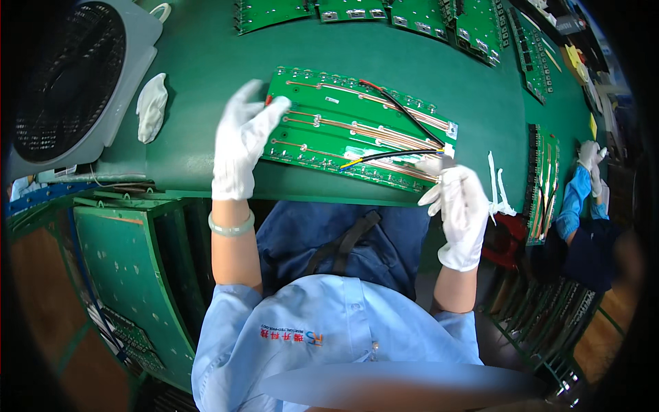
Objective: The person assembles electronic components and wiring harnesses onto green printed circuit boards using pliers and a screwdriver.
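A long green circuit board (329,130) with copper-coloured strips lies on the green bench mat. Black cables with red, yellow and blue ends (395,155) run across it from a white connector (449,149) at its right end. My left hand (240,137), in a white glove, is at the board's left edge with thumb and fingers apart; a small red bit shows beside the fingertips. My right hand (461,206), also gloved, is closed by the board's right end near the connector. Something small and dark shows at its fingertips, too unclear to name.
A grey fan (130,75) and a loose white glove (152,108) are on the left. More circuit boards (415,17) line the back. White strips (500,185) lie right of my right hand. Another person's gloved hands (592,156) are at far right beside another board (544,185).
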A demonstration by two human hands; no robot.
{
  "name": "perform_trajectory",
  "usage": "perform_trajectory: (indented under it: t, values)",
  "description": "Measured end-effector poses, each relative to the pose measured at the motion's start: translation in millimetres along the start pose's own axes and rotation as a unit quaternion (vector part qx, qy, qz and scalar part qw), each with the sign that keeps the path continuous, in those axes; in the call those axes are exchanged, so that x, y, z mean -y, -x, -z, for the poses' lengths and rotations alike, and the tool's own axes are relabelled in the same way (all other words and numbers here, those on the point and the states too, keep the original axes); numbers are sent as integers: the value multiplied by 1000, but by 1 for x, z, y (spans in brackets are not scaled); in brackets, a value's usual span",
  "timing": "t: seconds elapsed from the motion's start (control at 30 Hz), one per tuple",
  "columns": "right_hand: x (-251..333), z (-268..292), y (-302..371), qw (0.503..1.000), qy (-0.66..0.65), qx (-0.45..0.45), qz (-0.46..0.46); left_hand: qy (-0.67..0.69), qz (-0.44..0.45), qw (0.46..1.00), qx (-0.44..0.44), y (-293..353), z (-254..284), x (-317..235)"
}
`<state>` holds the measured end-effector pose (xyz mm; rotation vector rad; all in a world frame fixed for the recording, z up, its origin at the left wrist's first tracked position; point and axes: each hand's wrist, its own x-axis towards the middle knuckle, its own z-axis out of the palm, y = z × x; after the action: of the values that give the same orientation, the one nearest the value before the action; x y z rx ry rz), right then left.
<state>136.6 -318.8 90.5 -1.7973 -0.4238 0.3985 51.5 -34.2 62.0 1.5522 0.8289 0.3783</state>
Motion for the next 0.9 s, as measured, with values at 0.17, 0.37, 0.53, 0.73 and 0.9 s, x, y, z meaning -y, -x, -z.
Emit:
perform_trajectory:
  t: [0.17, 0.37, 0.53, 0.73, 0.9]
  values:
    - [-19, 2, 1, 964, -175, -180, 92, -281, -381, 877, -86, 30, -35, -26]
    - [-19, -9, 12, 949, -212, -218, 77, -380, -479, 786, 94, 52, -117, -25]
    - [-13, -19, 15, 962, -175, -207, 36, -465, -492, 726, 121, 46, -120, -34]
    - [-32, -11, 11, 972, -119, -198, 39, -458, -487, 729, 148, 36, -97, -43]
    - [-41, -11, 8, 972, -107, -196, 79, -494, -448, 724, 177, 42, -111, -30]
